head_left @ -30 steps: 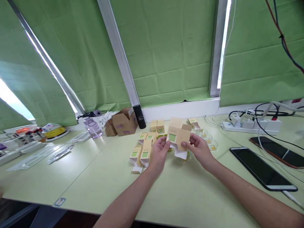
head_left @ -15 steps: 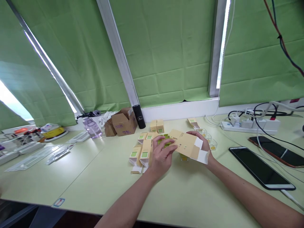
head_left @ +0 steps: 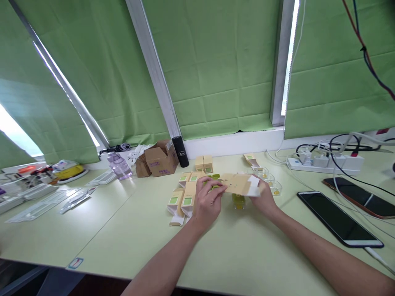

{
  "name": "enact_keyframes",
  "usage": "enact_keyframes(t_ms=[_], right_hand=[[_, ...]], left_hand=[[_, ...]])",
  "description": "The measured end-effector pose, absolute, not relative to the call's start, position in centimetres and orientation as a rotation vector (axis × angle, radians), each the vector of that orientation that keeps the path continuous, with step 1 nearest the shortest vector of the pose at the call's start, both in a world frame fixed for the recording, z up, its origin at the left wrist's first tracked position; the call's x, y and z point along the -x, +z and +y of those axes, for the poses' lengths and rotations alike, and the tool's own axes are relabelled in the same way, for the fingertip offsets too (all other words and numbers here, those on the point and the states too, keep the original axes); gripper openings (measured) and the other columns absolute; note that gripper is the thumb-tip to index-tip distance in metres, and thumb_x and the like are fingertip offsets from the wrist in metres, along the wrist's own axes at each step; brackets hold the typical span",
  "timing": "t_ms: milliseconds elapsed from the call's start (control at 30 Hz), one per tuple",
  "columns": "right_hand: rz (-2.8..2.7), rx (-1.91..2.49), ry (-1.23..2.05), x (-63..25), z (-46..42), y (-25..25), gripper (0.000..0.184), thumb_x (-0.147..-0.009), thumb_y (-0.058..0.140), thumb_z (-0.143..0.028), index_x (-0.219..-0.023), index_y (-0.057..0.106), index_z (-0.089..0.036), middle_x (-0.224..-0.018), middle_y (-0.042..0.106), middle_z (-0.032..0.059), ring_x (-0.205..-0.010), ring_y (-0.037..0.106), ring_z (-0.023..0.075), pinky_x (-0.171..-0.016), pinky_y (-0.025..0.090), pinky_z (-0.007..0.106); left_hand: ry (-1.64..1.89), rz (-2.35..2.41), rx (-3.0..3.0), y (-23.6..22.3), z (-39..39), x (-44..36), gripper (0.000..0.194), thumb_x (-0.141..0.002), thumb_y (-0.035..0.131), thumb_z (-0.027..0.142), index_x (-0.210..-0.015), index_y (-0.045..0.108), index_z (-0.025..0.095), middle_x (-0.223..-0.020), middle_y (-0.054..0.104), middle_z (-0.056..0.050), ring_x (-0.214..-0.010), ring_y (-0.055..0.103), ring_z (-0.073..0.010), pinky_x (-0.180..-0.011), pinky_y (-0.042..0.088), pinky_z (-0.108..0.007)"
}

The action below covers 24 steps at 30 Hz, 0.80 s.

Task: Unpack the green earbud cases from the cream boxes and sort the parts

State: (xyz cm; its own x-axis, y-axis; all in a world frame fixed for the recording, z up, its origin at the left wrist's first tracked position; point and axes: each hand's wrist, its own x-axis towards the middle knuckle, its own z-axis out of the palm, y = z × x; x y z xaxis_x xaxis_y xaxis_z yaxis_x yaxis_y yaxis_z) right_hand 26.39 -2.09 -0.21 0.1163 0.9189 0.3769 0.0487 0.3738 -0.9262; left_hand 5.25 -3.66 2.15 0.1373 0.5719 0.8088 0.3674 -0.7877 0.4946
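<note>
Between my two hands is a tan carton with white end flaps, held nearly flat above the table. My left hand pinches its left end with the fingers closed. At the flap end, my right hand grips it, most of its fingers hidden behind the card. Beneath the carton stands a small yellow-green container. Green pieces show just behind my left fingers. Several tan boxes with green windows lie beside my left hand, some with end flaps folded out. Clear cups with yellow bits sit past my right hand.
Two closed tan boxes, a black cylinder and an open cardboard box stand toward the wall. Phones, cables and a power strip occupy the right. A purple-tinted bottle and plastic packets are left.
The carton has been lowered and tilted flatter, so its printed face shows less. My right hand has moved down and slightly left, and more of the yellow-green container is visible.
</note>
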Motion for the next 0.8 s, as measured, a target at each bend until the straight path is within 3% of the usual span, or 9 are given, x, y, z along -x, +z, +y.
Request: enact_keyframes(t_ms=[233,400,500,633,800], right_hand=[[-1.464,1.109,0.598,-26.1,-2.9,0.3,0.031,-0.081,0.074,-0.053,-0.092,0.073,-0.024,-0.088,0.073,0.0054,-0.085,0.062,0.0248,-0.081,0.049,0.039],[-1.575,1.079,0.568,-26.0,-3.7,0.6,0.027,-0.088,0.066,-0.052,-0.085,0.070,-0.025,-0.083,0.071,0.0047,-0.079,0.061,0.0233,-0.078,0.048,0.038],[-1.595,1.082,0.537,-26.2,-3.8,0.7,0.026,-0.090,0.062,-0.050,-0.084,0.069,-0.025,-0.082,0.071,0.0043,-0.079,0.061,0.0233,-0.078,0.048,0.038],[-1.576,1.122,0.500,-26.6,-3.6,0.7,0.027,-0.091,0.059,-0.049,-0.083,0.069,-0.025,-0.080,0.071,0.0042,-0.076,0.060,0.0228,-0.074,0.047,0.037],[-1.569,1.155,0.528,-26.9,-3.3,0.5,0.028,-0.091,0.058,-0.048,-0.081,0.067,-0.024,-0.073,0.068,0.0023,-0.068,0.056,0.0204,-0.066,0.043,0.033]], left_hand=[[1.883,1.126,-1.869,3.5,-2.7,-5.7,0.011,-0.090,0.071,0.029,-0.096,0.080,0.029,-0.098,0.074,-0.006,-0.104,0.060,-0.0262,-0.099,0.047,-0.043],[1.812,1.308,-1.471,4.8,0.2,-6.3,0.015,-0.083,0.077,0.034,-0.089,0.077,0.020,-0.088,0.074,-0.006,-0.079,0.064,-0.0203,-0.080,0.051,-0.033],[1.779,1.340,-1.269,5.5,3.1,-7.5,0.013,-0.083,0.076,0.029,-0.087,0.073,0.017,-0.090,0.075,-0.007,-0.084,0.068,-0.0195,-0.083,0.052,-0.031],[1.654,1.434,-1.197,5.8,7.2,-9.5,0.013,-0.085,0.072,0.029,-0.085,0.071,0.016,-0.084,0.075,-0.007,-0.076,0.070,-0.0191,-0.074,0.053,-0.031],[1.467,1.629,-1.189,5.5,11.2,-12.0,0.012,-0.082,0.073,0.028,-0.082,0.073,0.016,-0.084,0.076,-0.010,-0.084,0.072,-0.0245,-0.072,0.053,-0.033]])
